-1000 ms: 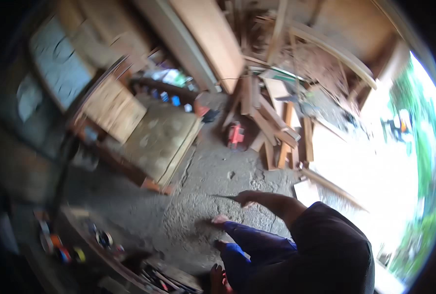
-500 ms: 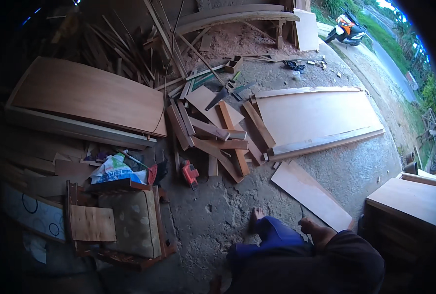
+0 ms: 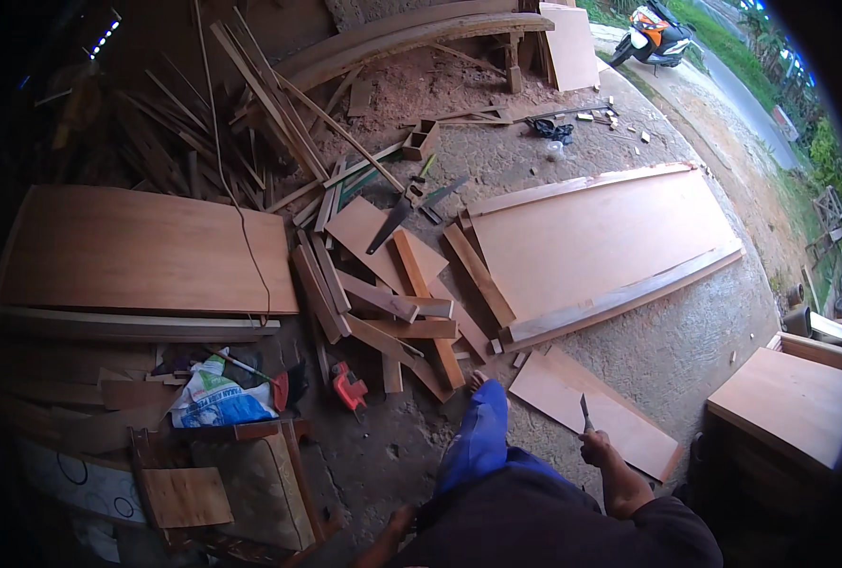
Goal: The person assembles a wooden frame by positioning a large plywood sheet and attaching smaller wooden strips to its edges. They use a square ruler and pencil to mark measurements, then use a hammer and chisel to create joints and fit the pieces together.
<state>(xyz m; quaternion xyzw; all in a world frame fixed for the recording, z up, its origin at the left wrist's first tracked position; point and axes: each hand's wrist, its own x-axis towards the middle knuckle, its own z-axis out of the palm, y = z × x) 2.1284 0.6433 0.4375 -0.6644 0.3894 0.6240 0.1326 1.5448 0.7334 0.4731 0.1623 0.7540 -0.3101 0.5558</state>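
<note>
Gripping a chisel (image 3: 584, 413), right hand (image 3: 596, 447) now raised.

A bare concrete floor (image 3: 657, 350) runs through an open-sided woodworking shed, dusty and strewn with offcuts. A large plywood panel (image 3: 591, 237) lies flat on it at right, edged with battens; another broad sheet (image 3: 146, 251) lies at left. Between them sits a heap of short planks (image 3: 392, 312) with a handsaw (image 3: 392, 220) on top. Thin sticks (image 3: 203, 123) pile up in the dark far corner — a curved beam (image 3: 411, 33) arches behind them. A red power tool (image 3: 349, 388) lies near a printed sack (image 3: 217, 398). Daylight floods in from the right — a motorbike (image 3: 655, 30) stands outside beside grass (image 3: 799, 95).
</note>
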